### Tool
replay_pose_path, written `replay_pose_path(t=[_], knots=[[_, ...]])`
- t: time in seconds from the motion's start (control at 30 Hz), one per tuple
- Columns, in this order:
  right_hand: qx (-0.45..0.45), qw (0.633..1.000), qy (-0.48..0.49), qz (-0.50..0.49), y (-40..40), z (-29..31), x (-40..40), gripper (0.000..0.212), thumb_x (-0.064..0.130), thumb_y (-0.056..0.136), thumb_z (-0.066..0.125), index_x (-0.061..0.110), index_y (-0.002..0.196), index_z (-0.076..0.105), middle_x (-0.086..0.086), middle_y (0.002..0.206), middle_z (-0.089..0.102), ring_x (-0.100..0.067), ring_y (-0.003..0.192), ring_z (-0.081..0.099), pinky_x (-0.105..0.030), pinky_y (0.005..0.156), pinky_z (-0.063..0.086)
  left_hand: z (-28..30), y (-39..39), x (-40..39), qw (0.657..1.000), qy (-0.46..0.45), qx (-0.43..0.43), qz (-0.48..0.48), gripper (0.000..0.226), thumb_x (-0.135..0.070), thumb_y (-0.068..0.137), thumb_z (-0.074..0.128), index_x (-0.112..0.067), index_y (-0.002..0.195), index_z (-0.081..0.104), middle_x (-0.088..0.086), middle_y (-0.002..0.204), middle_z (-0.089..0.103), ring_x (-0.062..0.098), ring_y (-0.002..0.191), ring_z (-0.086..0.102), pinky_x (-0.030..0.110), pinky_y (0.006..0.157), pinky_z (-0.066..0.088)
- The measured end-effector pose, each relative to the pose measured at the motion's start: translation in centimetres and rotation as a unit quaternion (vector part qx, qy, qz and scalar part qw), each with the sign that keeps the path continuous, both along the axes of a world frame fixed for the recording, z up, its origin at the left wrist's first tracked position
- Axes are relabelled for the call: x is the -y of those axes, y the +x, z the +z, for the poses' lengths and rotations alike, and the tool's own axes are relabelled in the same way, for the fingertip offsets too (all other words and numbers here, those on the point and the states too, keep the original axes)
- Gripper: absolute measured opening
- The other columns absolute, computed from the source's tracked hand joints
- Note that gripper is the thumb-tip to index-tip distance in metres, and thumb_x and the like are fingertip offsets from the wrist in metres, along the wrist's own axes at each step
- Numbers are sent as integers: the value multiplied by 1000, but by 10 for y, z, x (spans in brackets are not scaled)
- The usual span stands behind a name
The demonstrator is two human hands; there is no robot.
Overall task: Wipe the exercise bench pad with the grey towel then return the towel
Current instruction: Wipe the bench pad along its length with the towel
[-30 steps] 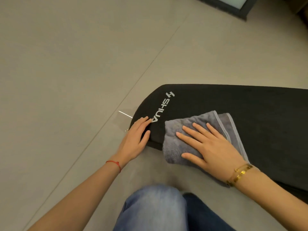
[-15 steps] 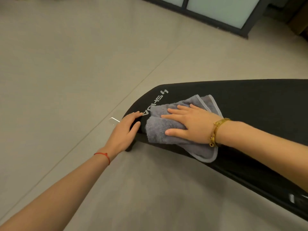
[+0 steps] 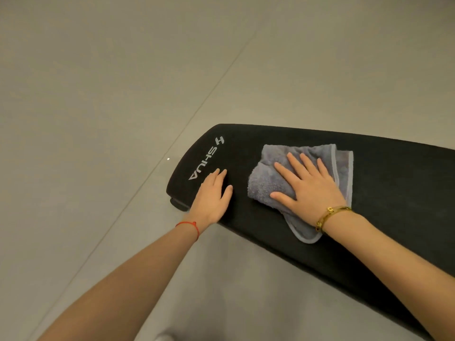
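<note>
- Here, from the head view, the black exercise bench pad runs slantwise across the grey tiled floor, its rounded end lying out past the left hand.
- The right hand lies flat on the grey towel, palm down, fingers spread wide and pointing away from the person; it presses the cloth rather than gripping it.
- The towel is folded over on itself, bunched under the fingertips, and rests wholly on the pad's top. A pale hemmed edge shows beyond the right hand's far side, and a rounded corner pokes out beneath the wrist, near the pad's near edge.
- A gold bracelet sits on the right wrist, touching that towel corner.
- The left hand rests open on bare pad, just beside the towel but apart from it, fingers together and flat, holding nothing; its heel is at the pad's near edge.
- White lettering, SHUA with a logo, is printed on the pad just beyond the left fingertips, toward the rounded end.
- A thin red string circles the left wrist.
- Both forearms are bare.
</note>
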State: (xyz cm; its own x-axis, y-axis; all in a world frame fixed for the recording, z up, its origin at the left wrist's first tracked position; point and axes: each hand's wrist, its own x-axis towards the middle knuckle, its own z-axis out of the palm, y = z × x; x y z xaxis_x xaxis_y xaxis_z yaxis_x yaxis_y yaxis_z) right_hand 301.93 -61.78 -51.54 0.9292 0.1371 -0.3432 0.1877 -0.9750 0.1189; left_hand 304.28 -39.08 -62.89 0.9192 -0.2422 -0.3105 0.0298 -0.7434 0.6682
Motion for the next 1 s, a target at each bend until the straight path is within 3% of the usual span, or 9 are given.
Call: replay_pose_path(t=[0.17,0.33,0.4,0.57,0.77,0.87,1.0], knots=[[21,996,16,-81,18,23,39,93,77,79,5,22,153,10,-12,161,4,-28,149,4,-42,120,-1,42,13,30,998,19,-60,-9,58,-40,103,34,-22,155,18,1,164,13,20,151,12,43,123,17],[-9,997,32,-63,82,5,48,87,71,86,29,18,153,13,-12,161,8,-28,149,5,-42,121,-1,41,50,38,995,11,-67,73,59,-36,103,37,-18,155,19,4,164,13,21,151,14,38,124,14],[-25,997,41,-58,117,-5,46,85,70,86,34,19,152,19,-12,158,20,-28,146,16,-43,121,6,33,73,38,992,11,-60,109,59,-35,102,37,-16,155,19,3,163,14,20,151,14,36,123,13],[-120,985,90,-88,204,-45,25,77,74,81,40,22,138,38,-8,127,56,-29,115,54,-42,92,38,-4,129,34,986,30,-82,140,60,-33,102,39,-16,155,18,2,163,14,19,151,12,45,123,16],[-238,951,171,-98,278,-109,-22,74,69,82,50,20,136,41,-8,126,59,-28,112,57,-33,78,38,-33,159,45,989,57,-96,100,59,-35,103,32,-16,156,14,3,164,11,21,152,7,48,123,13],[-260,938,205,-106,281,-113,-20,69,65,84,50,21,136,40,-8,126,59,-28,111,57,-33,78,38,-34,162,56,985,66,-108,119,56,-32,104,29,-18,156,13,0,164,8,20,152,3,48,124,6],[-248,933,221,-139,230,-59,44,70,69,84,45,28,139,36,-2,126,58,-24,109,59,-35,86,47,-27,158,60,982,75,-120,126,57,-34,104,26,-22,157,8,-4,165,4,15,152,-3,44,124,1]])
